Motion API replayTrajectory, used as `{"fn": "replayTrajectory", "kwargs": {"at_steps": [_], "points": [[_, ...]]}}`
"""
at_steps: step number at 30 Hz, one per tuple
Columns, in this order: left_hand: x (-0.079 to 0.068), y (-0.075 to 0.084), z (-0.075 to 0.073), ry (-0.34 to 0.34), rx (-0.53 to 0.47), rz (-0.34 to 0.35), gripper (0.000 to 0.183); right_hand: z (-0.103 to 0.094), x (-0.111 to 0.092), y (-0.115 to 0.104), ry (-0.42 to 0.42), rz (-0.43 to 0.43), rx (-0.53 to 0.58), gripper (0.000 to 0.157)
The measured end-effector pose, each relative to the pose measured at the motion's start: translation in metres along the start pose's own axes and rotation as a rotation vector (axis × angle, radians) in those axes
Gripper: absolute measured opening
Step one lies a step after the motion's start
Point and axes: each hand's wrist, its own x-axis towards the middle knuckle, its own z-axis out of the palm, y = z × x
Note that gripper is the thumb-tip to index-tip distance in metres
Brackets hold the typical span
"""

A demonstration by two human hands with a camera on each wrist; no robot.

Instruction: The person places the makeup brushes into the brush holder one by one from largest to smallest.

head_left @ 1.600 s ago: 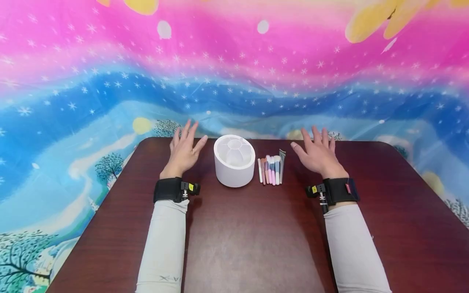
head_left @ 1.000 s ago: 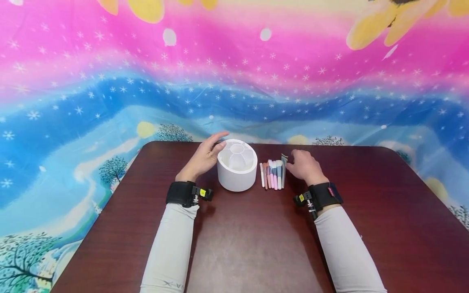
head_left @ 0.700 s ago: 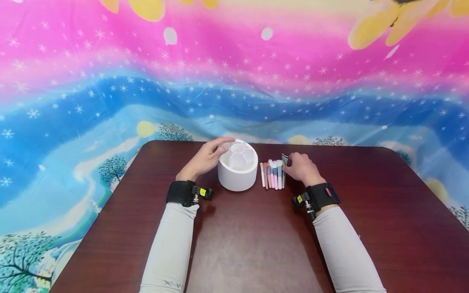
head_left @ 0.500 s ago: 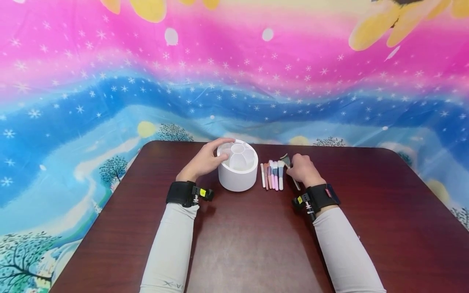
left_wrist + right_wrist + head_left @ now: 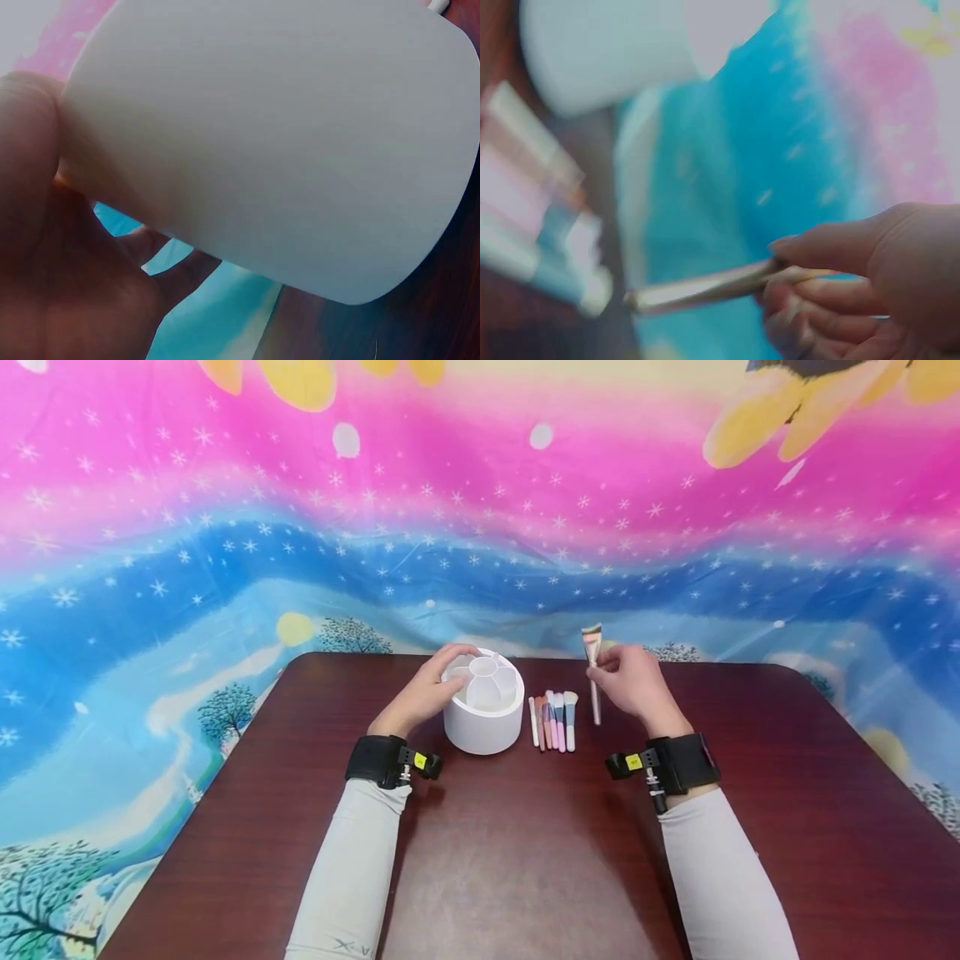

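Observation:
Upright above the table, a makeup brush (image 5: pixel 592 647) with a flat, wide head is pinched between the thumb and fingers of my right hand (image 5: pixel 636 687). Its handle (image 5: pixel 697 291) points toward the table in the right wrist view, where the brush head is hidden by the hand. My left hand (image 5: pixel 422 695) grips the left side of a round white divided organizer (image 5: pixel 483 729), thumb over the slanted rim. In the left wrist view the organizer's smooth wall (image 5: pixel 285 142) fills most of the frame, with fingers reaching round behind it.
Several makeup brushes (image 5: pixel 557 722) with pink, white and brown handles lie side by side right of the organizer. Everything is on a dark red-brown table (image 5: pixel 510 852). A colourful printed cloth (image 5: pixel 480 543) hangs behind the far edge.
My left hand has moved in from the left and taken hold of the organizer. My right hand has come to the row's right end, picked up the flat-headed brush and raised it upright.

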Motion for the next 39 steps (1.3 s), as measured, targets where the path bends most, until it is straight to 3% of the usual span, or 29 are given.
{"fn": "replayTrajectory", "kwargs": {"at_steps": [3, 10, 13, 22, 29, 34, 39], "points": [[0.005, -0.014, 0.003, 0.027, 0.038, -0.005, 0.039, -0.003, -0.001, -0.021, 0.079, -0.054, 0.150, 0.019], [0.007, -0.013, 0.007, 0.058, 0.064, 0.003, 0.039, 0.006, 0.004, -0.050, 0.219, -0.174, 0.505, 0.024], [0.007, -0.012, 0.009, 0.058, 0.065, -0.013, 0.039, 0.011, 0.004, -0.057, 0.227, -0.203, 0.566, 0.021], [0.007, -0.013, 0.010, 0.080, 0.059, -0.039, 0.040, 0.011, -0.010, -0.084, 0.134, -0.292, 0.560, 0.019], [0.007, -0.015, 0.013, 0.064, 0.067, -0.017, 0.041, 0.025, 0.001, -0.068, 0.029, -0.257, 0.516, 0.019], [0.007, -0.015, 0.012, 0.059, 0.056, -0.018, 0.041, 0.032, 0.006, -0.059, 0.000, -0.224, 0.495, 0.018], [0.007, -0.014, 0.008, 0.062, 0.056, -0.021, 0.041, 0.035, 0.009, -0.058, -0.079, -0.232, 0.464, 0.026]]}}
